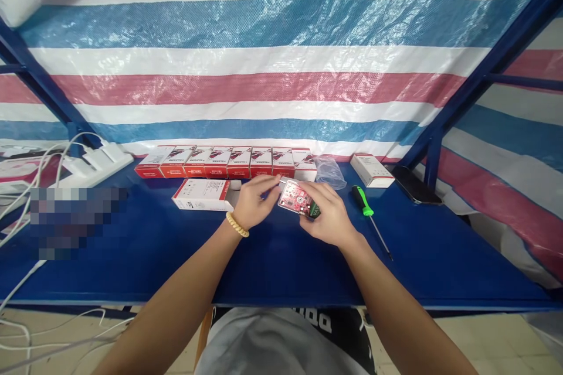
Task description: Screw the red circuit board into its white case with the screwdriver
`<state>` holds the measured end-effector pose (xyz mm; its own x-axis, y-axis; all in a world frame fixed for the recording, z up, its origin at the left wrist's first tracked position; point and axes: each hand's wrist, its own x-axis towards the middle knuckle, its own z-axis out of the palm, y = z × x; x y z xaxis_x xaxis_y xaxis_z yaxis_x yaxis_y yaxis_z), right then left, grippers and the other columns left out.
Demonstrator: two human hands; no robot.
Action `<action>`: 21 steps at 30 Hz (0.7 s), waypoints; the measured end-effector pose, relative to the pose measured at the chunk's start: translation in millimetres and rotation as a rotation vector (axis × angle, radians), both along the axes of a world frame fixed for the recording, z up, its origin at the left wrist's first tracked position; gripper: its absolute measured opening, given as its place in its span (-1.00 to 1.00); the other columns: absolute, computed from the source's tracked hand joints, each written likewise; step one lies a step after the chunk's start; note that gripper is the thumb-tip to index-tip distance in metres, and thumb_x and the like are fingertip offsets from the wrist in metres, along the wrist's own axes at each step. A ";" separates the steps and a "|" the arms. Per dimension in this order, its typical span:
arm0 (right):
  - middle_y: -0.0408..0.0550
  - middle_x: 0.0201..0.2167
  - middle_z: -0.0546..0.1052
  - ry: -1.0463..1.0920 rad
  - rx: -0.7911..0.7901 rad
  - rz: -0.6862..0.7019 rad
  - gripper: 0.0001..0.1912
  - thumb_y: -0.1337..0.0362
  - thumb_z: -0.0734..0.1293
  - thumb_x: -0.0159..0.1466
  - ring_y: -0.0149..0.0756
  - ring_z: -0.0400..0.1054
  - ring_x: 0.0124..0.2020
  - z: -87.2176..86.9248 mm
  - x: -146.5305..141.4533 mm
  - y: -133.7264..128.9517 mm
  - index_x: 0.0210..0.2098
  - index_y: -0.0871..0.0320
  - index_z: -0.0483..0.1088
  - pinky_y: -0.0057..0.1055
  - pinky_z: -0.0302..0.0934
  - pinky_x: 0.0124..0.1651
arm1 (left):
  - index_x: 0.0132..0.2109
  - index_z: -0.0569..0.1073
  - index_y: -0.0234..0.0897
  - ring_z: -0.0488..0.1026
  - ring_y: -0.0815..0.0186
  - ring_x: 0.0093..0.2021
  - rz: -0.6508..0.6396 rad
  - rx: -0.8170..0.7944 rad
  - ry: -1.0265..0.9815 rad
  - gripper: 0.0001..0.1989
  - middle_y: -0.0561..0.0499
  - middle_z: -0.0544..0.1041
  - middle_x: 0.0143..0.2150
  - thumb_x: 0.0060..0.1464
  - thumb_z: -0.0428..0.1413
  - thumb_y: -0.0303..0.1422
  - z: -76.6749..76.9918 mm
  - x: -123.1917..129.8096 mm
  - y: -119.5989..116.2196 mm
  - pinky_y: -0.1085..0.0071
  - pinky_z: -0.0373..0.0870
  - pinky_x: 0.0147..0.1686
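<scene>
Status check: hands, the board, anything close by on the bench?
Both hands on the red board: right hand grips it, left hand at its far edge. Open box by the left hand. Green screwdriver lies right, apart.

- Tarpaulin (272,64): woven plastic, glossy, crinkled.
- Tabletop (176,258): smooth, painted blue, faint sheen.
- Boxes (229,162): glossy printed cardboard.
- Screwdriver (372,220): green plastic handle, thin metal shaft.
- Bag (329,171): clear, crumpled plastic.

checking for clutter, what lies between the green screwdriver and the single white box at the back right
Nothing: in the head view only bare blue table shows between the screwdriver and the white box; the clear plastic bag sits left of that stretch.
</scene>
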<state>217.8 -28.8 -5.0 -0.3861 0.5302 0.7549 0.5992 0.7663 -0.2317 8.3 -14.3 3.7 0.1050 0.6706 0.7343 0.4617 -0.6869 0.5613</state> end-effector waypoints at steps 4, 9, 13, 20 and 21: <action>0.07 0.06 0.47 0.007 -0.031 0.004 -0.24 0.42 0.32 -0.04 -0.01 0.38 0.04 -2.5 1.7 0.3 0.19 0.07 0.26 -0.05 0.32 0.06 | 0.01 0.56 -0.28 0.55 0.23 -0.13 -0.080 -0.049 0.056 -0.68 -0.08 0.60 -0.08 0.14 0.04 -0.39 -4.2 2.0 0.0 0.32 0.51 -0.15; 0.04 0.04 0.49 -0.069 -0.235 0.082 -0.24 0.40 0.33 -0.11 -0.02 0.40 0.03 -1.4 3.7 -0.1 0.14 0.07 0.33 -0.08 0.32 0.06 | -0.28 0.61 -0.26 0.52 0.28 -0.38 -0.037 -0.167 0.281 -0.77 -0.02 0.61 -0.35 0.03 0.04 -0.45 -1.3 -6.7 4.6 0.38 0.43 -0.35; 0.05 -0.03 0.51 -0.173 -0.500 0.211 -0.33 0.40 0.34 -0.07 -0.09 0.44 -0.05 2.1 1.2 -0.6 0.08 0.11 0.38 -0.18 0.34 0.02 | -0.24 0.57 -0.24 0.51 0.23 -0.36 0.098 -0.232 0.415 -0.80 -0.01 0.60 -0.33 -0.04 0.10 -0.42 6.0 -10.1 4.9 0.32 0.42 -0.30; -0.02 -0.05 0.54 -0.212 -0.553 0.303 -0.42 0.43 0.40 -0.07 -0.07 0.42 -0.02 6.6 0.6 3.0 -0.01 0.08 0.43 -0.15 0.27 0.06 | 0.10 0.42 -0.17 0.43 -0.02 0.04 -0.277 -0.248 0.666 -0.33 -0.10 0.53 0.02 -0.20 0.31 -0.10 7.6 -11.5 -1.8 0.09 0.27 0.06; -0.02 -0.05 0.54 -0.218 -0.563 0.309 -0.42 0.43 0.41 -0.06 -0.07 0.42 -0.03 7.1 0.6 3.5 -0.01 0.08 0.43 -0.15 0.27 0.05 | 0.13 0.39 -0.17 0.42 -0.06 0.04 -0.289 -0.267 0.696 -0.24 -0.11 0.52 0.04 -0.26 0.34 -0.07 5.6 -10.1 -2.4 0.08 0.26 0.05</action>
